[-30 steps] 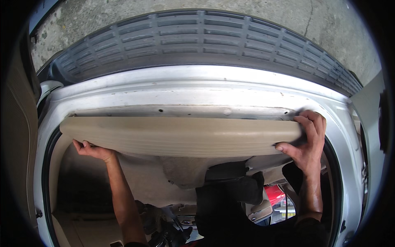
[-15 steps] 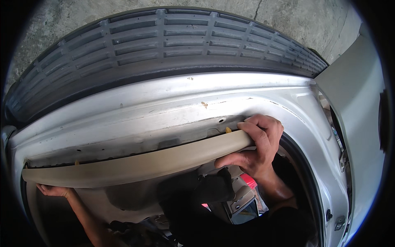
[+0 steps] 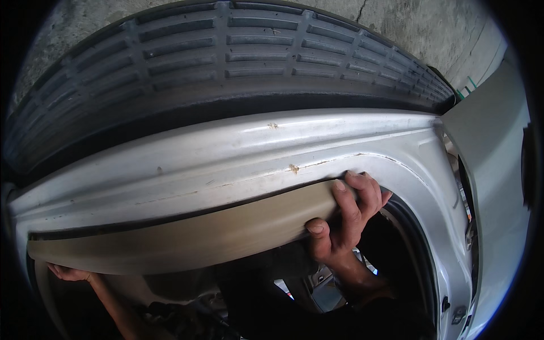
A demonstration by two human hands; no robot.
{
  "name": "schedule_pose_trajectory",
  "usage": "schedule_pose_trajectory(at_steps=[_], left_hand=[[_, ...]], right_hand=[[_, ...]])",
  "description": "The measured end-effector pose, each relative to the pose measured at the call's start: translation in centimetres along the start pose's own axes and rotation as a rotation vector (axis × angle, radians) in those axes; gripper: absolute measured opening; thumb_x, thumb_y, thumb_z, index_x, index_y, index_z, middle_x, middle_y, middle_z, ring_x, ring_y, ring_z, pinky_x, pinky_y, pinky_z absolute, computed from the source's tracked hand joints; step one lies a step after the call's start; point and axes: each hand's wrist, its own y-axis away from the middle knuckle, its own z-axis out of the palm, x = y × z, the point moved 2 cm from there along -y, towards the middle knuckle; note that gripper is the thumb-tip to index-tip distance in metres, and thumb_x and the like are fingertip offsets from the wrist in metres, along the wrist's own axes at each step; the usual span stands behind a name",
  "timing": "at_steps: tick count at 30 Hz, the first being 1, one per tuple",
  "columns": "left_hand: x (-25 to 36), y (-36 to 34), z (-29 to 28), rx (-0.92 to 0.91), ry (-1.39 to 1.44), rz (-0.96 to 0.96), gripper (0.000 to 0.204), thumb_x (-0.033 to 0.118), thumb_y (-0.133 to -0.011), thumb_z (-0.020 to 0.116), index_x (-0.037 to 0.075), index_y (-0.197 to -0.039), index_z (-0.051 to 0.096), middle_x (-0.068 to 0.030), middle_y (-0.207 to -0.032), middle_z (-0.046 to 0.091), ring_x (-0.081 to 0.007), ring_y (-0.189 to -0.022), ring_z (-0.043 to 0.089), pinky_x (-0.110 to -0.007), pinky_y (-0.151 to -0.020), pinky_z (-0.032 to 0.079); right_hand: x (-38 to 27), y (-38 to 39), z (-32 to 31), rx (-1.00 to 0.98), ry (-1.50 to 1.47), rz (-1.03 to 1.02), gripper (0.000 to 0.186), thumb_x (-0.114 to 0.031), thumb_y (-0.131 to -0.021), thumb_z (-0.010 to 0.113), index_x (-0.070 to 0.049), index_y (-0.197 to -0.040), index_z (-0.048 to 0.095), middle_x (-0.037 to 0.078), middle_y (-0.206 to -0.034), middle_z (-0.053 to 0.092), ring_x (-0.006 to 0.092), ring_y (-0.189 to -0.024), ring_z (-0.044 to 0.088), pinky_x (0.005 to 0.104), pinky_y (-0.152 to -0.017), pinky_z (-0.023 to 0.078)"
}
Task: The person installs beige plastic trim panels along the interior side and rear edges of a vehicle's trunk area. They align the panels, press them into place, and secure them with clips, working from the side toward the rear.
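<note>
A long beige trim panel (image 3: 187, 241) lies along the underside of a silver car body edge (image 3: 226, 158). My right hand (image 3: 343, 218) grips the panel's right end, fingers over its top edge and thumb beneath. My left hand (image 3: 71, 273) holds the panel's left end from below, with only part of the hand showing under it. The panel slopes slightly, its right end higher than its left.
A black ribbed roof panel (image 3: 226, 62) curves above the silver edge. A silver body pillar (image 3: 487, 170) stands at the right. Below the trim panel the dark car interior shows a seat headrest (image 3: 266, 277) and some clutter. Grey concrete lies beyond.
The view has swung left and closer. The trim panel now sits lower left in the picture, my right hand has shifted toward the middle-right, and my left hand has dropped to the lower left corner.
</note>
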Motion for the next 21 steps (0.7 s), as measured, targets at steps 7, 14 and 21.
schedule_pose_trajectory(at_steps=[7,14,21], left_hand=[[-2.5,1.6,-0.1,0.015,-0.070,-0.129,0.051,0.037,-0.097,0.062,-0.012,-0.112,0.071,-0.0207,-0.106,0.065,-0.0299,-0.092,0.069,-0.043,-0.084,0.055],[7.0,-1.7,-0.3,0.076,-0.329,-0.565,0.057,0.024,-0.092,0.067,-0.008,-0.138,0.055,-0.0296,-0.152,0.044,-0.0423,-0.130,0.053,-0.057,-0.116,0.032],[39.2,-3.5,11.4,-0.695,-0.058,0.172,0.055,0.052,-0.106,0.049,0.027,-0.155,0.051,-0.0100,-0.167,0.034,-0.0369,-0.157,0.023,-0.070,-0.123,0.006]], right_hand=[[0.1,-0.5,0.6,0.045,0.026,0.061,0.042,-0.046,-0.092,0.074,-0.016,-0.122,0.074,0.009,-0.126,0.052,0.0278,-0.125,0.044,0.0530,-0.111,0.018],[-0.4,-0.6,0.5,0.146,0.001,0.076,0.036,-0.043,-0.096,0.071,-0.017,-0.121,0.073,0.008,-0.121,0.055,0.0301,-0.122,0.048,0.0653,-0.118,0.016],[-0.9,-0.6,-0.1,0.155,-0.056,0.083,0.037,-0.042,-0.096,0.070,-0.017,-0.123,0.074,0.010,-0.124,0.058,0.0335,-0.128,0.046,0.0639,-0.121,0.017]])
